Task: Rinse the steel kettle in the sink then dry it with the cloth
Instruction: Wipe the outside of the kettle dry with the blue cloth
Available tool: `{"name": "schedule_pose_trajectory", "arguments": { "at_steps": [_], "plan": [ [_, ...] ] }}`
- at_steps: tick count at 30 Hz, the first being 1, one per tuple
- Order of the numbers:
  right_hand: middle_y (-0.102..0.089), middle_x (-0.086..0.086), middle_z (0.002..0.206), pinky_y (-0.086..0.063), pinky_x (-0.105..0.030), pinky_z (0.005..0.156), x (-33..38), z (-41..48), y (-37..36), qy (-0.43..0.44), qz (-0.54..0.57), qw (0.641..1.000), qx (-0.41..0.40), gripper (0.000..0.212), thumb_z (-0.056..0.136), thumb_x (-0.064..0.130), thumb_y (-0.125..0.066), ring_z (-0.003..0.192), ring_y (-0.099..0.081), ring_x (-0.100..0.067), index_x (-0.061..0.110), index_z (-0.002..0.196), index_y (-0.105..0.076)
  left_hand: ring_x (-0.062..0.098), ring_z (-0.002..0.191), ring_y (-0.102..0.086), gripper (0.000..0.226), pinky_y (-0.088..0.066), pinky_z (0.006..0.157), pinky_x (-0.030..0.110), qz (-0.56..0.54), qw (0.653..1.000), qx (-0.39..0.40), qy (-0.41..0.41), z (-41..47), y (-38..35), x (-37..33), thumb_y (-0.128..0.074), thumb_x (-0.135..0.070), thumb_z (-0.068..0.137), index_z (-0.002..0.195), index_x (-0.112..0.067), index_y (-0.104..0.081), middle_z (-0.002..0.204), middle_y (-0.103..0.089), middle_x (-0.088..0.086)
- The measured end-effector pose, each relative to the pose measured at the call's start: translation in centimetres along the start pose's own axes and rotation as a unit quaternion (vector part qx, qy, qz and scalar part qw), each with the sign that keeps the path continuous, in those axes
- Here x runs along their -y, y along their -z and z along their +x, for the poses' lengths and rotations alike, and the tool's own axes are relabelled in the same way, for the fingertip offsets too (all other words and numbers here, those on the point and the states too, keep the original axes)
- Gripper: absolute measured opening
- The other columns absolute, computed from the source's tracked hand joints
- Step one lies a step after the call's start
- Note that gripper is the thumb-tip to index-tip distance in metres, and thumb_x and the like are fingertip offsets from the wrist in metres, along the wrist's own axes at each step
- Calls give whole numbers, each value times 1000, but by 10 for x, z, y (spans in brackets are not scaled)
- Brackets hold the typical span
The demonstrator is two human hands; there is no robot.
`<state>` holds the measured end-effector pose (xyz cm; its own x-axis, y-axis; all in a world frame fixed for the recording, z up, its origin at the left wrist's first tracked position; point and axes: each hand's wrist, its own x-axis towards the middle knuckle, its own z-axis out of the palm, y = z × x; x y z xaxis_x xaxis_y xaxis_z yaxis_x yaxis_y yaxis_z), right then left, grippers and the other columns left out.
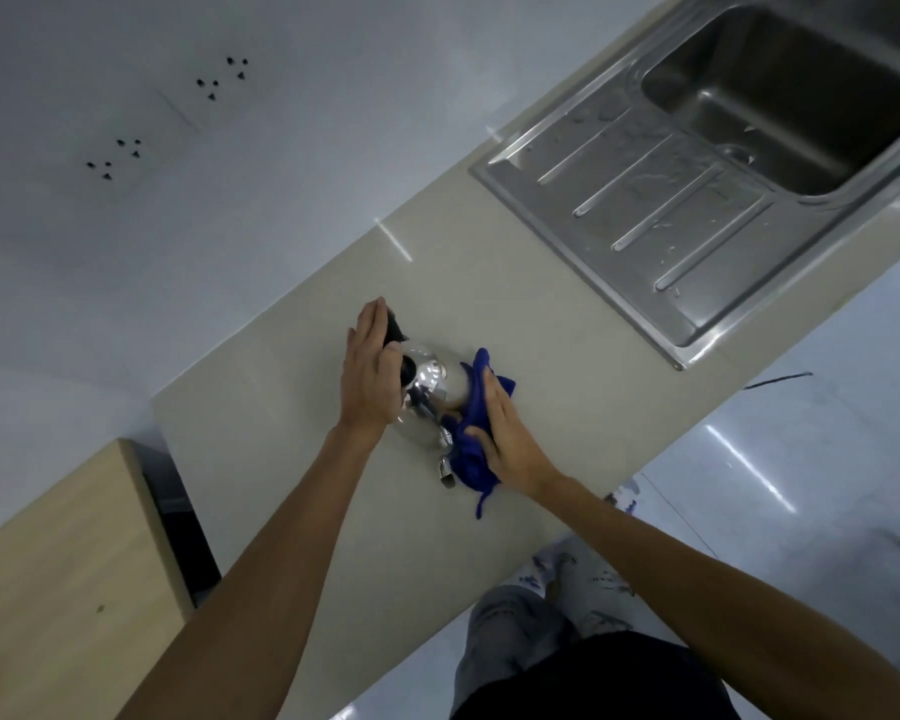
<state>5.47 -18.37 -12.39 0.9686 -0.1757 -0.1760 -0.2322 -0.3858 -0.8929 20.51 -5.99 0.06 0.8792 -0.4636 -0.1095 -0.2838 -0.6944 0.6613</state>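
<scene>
The shiny steel kettle point(427, 387) stands on the beige counter point(302, 511), its spout pointing toward me. My left hand point(370, 371) grips the kettle's black handle from the left side. My right hand point(505, 433) presses a blue cloth point(471, 439) against the kettle's right side, beside the spout. The cloth covers part of the kettle's body, and one tail of it hangs down over the counter.
A steel sink point(780, 96) with a wet ribbed drainboard point(645, 200) sits at the counter's far right. A white wall with sockets point(120, 158) lies to the left. A wooden surface point(63, 553) adjoins the counter's near left end. Glossy floor is on the right.
</scene>
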Motion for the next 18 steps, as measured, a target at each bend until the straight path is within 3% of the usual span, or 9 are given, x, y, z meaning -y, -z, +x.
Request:
{"name": "schedule_pose_trajectory", "arguments": {
  "at_steps": [3,5,7,9,11,12,14,16,18],
  "plan": [
    [-17,-15,166,-23,-42,124,5,1,9,-13,-26,1000,3,80,98,3,-52,150,-26,-32,10,160,-2,28,153,-24,85,-17,125,51,21,1000,13,9,-2,6,-10,-11,-43,85,154,3,-28,164,-28,15],
    [-21,-17,165,-16,-28,122,17,2,18,-38,-32,999,-2,75,97,-3,-48,151,-25,-33,10,160,-9,25,155,-18,83,-10,127,47,46,999,25,15,-5,7,-16,-9,-41,87,155,4,-24,166,-23,14],
    [-21,-17,165,-12,-25,120,23,6,33,-28,-68,997,16,70,97,-5,-46,152,-21,-32,7,159,-15,25,155,-16,75,-10,127,47,74,996,34,34,-7,9,-20,-14,-35,90,152,4,-31,166,-23,15],
    [-27,-21,161,-18,-33,122,19,10,54,12,-134,990,47,68,97,-6,-45,148,-30,-37,4,158,-17,36,151,-25,47,-24,121,58,147,988,43,20,-10,8,-20,-35,-21,95,125,8,-58,159,-34,25],
    [-28,-22,160,-24,-37,120,14,14,78,47,-201,976,72,70,97,-5,-46,143,-34,-39,2,158,-14,49,135,-45,12,-44,100,67,209,976,61,5,-13,4,-12,-70,1,80,88,5,-63,139,-50,37],
    [-25,-21,161,-24,-37,120,15,15,90,50,-233,968,76,72,97,-4,-48,144,-33,-38,4,159,-12,52,126,-52,25,-50,89,66,223,972,75,9,-15,3,-11,-81,5,67,83,3,-62,130,-55,40],
    [-18,-19,165,-22,-38,121,14,17,116,51,-293,951,85,81,95,-2,-55,147,-27,-37,6,160,-8,51,120,-56,37,-53,81,62,219,972,79,22,-18,4,-17,-87,0,62,89,0,-62,124,-57,38],
    [-14,-17,166,-23,-40,122,7,19,139,55,-367,923,97,94,89,0,-66,150,-23,-36,8,160,-4,45,134,-44,32,-42,102,61,179,982,41,35,-24,6,-25,-67,-16,89,117,-3,-58,140,-48,31],
    [-11,-15,167,-21,-41,122,-2,22,159,49,-436,890,126,105,85,4,-74,152,-18,-35,7,160,0,37,146,-31,51,-23,118,54,124,990,0,70,-28,9,-30,-41,-38,102,141,-6,-44,154,-38,20]
  ]
}}
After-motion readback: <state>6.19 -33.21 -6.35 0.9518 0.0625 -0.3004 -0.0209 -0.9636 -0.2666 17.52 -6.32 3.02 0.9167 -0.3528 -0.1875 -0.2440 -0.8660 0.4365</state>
